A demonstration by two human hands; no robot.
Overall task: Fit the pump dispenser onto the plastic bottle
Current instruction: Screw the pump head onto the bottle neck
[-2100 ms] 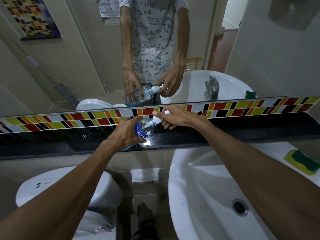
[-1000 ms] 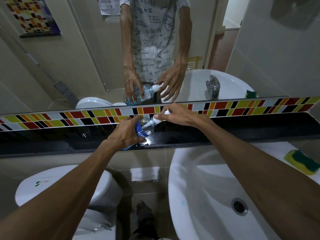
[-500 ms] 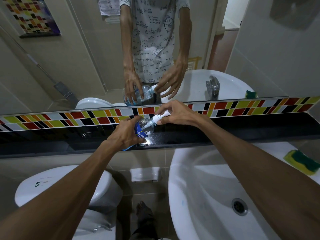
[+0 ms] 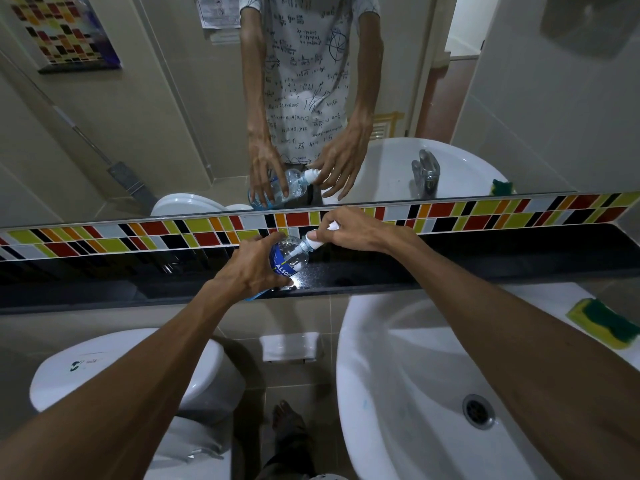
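Observation:
A clear plastic bottle [image 4: 289, 255] with a blue label stands tilted on the black shelf [image 4: 485, 258] below the mirror. My left hand [image 4: 249, 268] wraps around its body. The white pump dispenser [image 4: 317, 236] sits in the bottle's neck, its tube showing inside the clear plastic. My right hand [image 4: 353, 228] grips the pump's collar and head with the fingertips. The mirror above reflects both hands and the bottle.
A white sink [image 4: 433, 375] lies below right, with a drain [image 4: 478, 410] and a yellow-green sponge [image 4: 604, 322] on its rim. A white toilet [image 4: 138, 382] stands below left. A strip of coloured tiles [image 4: 138, 235] runs behind the shelf.
My right hand's fingers have shifted around the pump's collar and head, turning on it. The bottle and my left hand have stayed in place.

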